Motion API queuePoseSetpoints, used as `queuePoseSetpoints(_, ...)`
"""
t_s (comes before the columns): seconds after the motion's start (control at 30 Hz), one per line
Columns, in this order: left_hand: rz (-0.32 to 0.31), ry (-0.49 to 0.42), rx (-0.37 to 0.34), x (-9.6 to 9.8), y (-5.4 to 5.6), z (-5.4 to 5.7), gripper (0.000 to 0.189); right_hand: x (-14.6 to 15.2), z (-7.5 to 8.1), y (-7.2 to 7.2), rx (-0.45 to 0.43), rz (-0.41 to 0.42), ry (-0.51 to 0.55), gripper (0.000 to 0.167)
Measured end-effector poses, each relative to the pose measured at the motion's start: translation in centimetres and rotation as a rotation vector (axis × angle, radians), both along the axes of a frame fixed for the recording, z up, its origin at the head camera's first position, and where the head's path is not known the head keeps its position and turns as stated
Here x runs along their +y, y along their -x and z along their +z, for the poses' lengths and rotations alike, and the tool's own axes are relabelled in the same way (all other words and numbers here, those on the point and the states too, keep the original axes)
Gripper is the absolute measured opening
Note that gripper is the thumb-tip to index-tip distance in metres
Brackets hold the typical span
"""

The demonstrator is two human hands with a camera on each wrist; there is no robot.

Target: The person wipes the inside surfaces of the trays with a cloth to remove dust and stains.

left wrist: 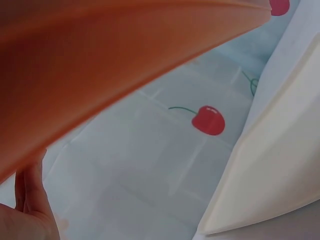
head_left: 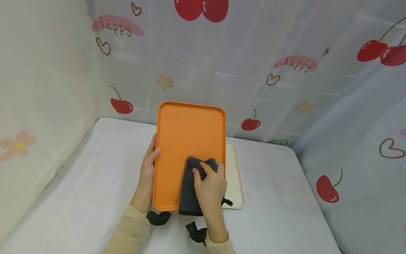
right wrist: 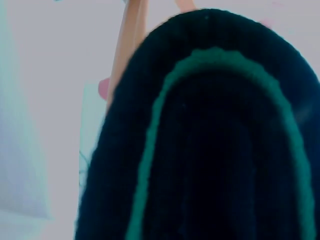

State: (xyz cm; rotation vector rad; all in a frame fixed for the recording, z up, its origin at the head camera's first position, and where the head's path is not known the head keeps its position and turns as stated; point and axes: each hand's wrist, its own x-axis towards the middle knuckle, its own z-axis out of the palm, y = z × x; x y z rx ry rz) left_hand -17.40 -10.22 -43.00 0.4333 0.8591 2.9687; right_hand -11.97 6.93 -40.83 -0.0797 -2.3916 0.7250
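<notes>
An orange rectangular tray (head_left: 190,130) is held up, tilted toward the head camera. My left hand (head_left: 147,173) grips its left edge, thumb on the rim and the other fingers behind; in the left wrist view those fingers (left wrist: 35,192) reach up to the tray's underside. Bunched under the curled fingers of my right hand (head_left: 209,187) is a dark grey cloth (head_left: 189,194), against the lower right of the tray's face. The cloth hangs down past the bottom rim. It fills most of the right wrist view as a dark fold (right wrist: 220,35) with a green-looking band.
Behind the orange tray, a cream tray (head_left: 234,176) lies on the white-covered table (head_left: 272,197), partly hidden. Black wrist mounts (head_left: 158,218) sit at both wrists. Printed curtains (head_left: 203,46) with cherries and hearts enclose the table's back and sides.
</notes>
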Motion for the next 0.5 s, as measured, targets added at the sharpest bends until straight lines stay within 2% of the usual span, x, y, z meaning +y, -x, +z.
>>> queuePoseSetpoints(0.2, -0.022, -0.039, -0.009, 0.2, -0.1, 0.1, 0.048, -2.1, 0.6, 0.0, 0.047, 0.08, -0.086, 0.024)
queuePoseSetpoints(0.37, -0.049, -0.098, 0.027, 0.3, 0.0, -0.2, 0.048, -3.9, 1.2, -0.1, 0.065, 0.139, -0.163, 0.025)
queuePoseSetpoints(0.5, -0.043, -0.065, 0.054, 0.3, 0.1, -0.4, 0.048, -5.2, 1.5, -0.2, 0.082, 0.195, -0.211, 0.026)
